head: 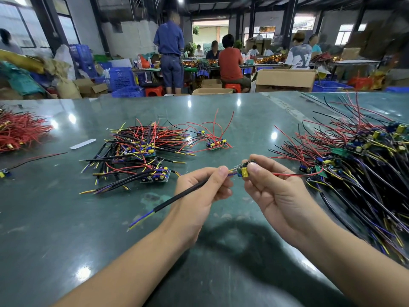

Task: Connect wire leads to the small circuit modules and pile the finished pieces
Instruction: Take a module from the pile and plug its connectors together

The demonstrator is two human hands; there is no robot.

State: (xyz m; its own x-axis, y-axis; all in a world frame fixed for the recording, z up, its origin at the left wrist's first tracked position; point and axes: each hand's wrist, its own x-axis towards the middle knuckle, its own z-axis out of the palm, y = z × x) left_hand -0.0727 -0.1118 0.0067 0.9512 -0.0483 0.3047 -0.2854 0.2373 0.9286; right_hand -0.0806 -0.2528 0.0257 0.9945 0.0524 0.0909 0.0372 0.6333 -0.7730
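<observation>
Both forearms over dark green glossy table [66, 218]: left hand [199, 191] grip pinching black-sleeved lead with yellow and purple cores [177, 199], right hand [274, 189] grip pinching small green circuit module with yellow capacitor [243, 170], lead tip touching module, finished pile of wired modules [137, 151] beyond left hand.

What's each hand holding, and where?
Left hand pinches the black cable near its stripped end; right hand pinches the small circuit board by its sides.
</observation>
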